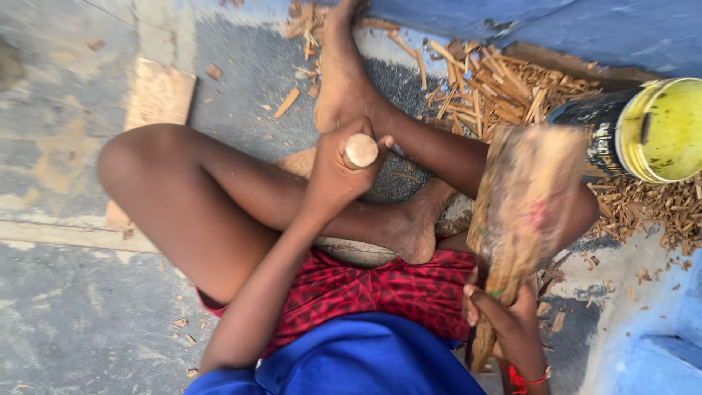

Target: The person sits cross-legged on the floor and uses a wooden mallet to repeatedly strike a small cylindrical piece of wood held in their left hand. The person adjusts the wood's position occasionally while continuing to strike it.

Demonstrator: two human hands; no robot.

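Observation:
I sit cross-legged on a concrete floor in red shorts and a blue shirt. My left hand (335,175) is closed around a tool with a round wooden handle end (360,150), held upright over my crossed legs near my foot; what its lower end touches is hidden. My right hand (512,318), with a red bracelet at the wrist, grips the handle of a large wooden mallet (523,197). The mallet head is blurred and stands raised to the right of the left hand.
A black bucket with a yellow inside (643,132) lies on its side at the right. Wood chips and splinters (490,84) are heaped behind my legs. A flat wooden board (157,95) lies at the upper left. A blue wall (585,29) runs along the back.

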